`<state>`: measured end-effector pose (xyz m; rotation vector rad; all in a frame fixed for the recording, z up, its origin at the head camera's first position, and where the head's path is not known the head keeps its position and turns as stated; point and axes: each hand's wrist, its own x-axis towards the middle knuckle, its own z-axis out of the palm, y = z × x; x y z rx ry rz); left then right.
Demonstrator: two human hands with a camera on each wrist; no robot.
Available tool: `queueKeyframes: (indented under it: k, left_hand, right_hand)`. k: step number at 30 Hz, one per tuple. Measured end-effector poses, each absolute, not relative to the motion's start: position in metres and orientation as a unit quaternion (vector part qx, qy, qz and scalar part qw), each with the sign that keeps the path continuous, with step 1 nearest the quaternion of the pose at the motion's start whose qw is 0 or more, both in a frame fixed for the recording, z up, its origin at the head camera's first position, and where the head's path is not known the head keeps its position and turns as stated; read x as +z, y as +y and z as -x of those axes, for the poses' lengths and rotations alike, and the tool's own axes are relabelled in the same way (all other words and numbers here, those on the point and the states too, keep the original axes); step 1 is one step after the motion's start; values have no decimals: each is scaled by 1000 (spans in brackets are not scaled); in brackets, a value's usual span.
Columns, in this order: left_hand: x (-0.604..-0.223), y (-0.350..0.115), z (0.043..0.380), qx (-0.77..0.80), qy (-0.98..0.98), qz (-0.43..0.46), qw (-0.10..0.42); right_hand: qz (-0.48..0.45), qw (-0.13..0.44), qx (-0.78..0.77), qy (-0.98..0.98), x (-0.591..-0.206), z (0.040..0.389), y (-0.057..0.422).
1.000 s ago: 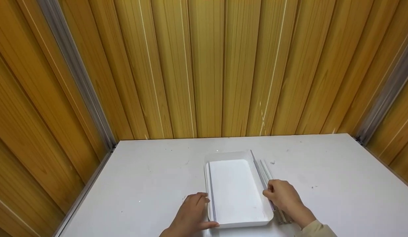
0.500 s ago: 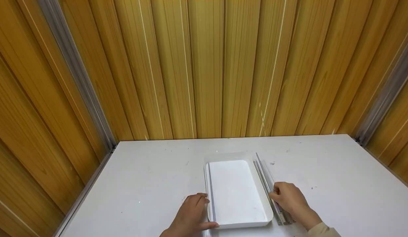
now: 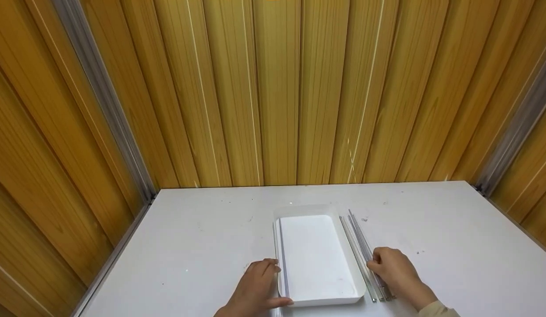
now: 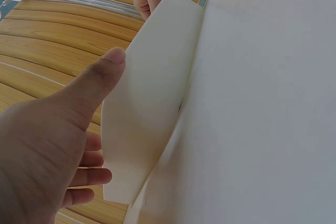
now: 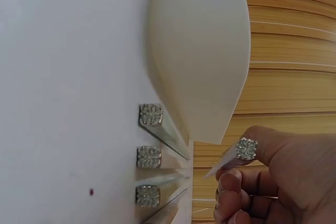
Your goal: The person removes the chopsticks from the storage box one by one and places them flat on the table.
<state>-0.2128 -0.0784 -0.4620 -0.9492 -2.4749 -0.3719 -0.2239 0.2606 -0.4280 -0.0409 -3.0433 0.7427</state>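
Observation:
A shallow white tray with rounded corners lies on the table. At its near left corner is my left hand; the thumb lies at the near wall's rim and the bent fingers are over the left rim. Inside, a thin purplish rod runs along the left side. To the tray's right my right hand pinches one slim silvery rod with a square, glittering end, raised off the table. Below it, beside the tray, several similar rods lie roughly parallel, their glittering ends toward me.
The white table carries small dark specks and scraps right of the rods. Wood-patterned panels close off the back and sides, with grey metal posts in the corners.
My right hand has shifted right and slightly toward me with the pinched rod, away from the tray's right rim to above the other rods. The left hand and tray have stayed put.

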Motion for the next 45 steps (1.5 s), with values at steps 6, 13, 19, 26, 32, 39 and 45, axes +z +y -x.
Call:
queueKeyframes:
  k: [6, 13, 19, 26, 32, 39, 45]
  left_hand:
    - [-462, -78, 213, -141, -892, 352, 246]
    - [-462, -78, 213, -144, -893, 350, 242]
    - [-462, -78, 213, -144, -898, 348, 229]
    - [-462, -78, 213, -143, -895, 350, 235]
    - [-463, -78, 213, -134, -895, 350, 242]
    - [-462, -78, 214, -131, -906, 341, 214]
    - [-461, -78, 214, -135, -903, 343, 222]
  right_hand:
    - [13, 3, 239, -971, -431, 223, 267]
    - [15, 0, 232, -973, -434, 223, 274]
    - [19, 3, 223, -975, -436, 222, 281]
    - [25, -1, 226, -974, -437, 221, 288]
    - [22, 0, 217, -976, -439, 220, 292]
    - [20, 0, 207, -978, -440, 220, 297]
    - [23, -16, 202, -979, -440, 221, 299]
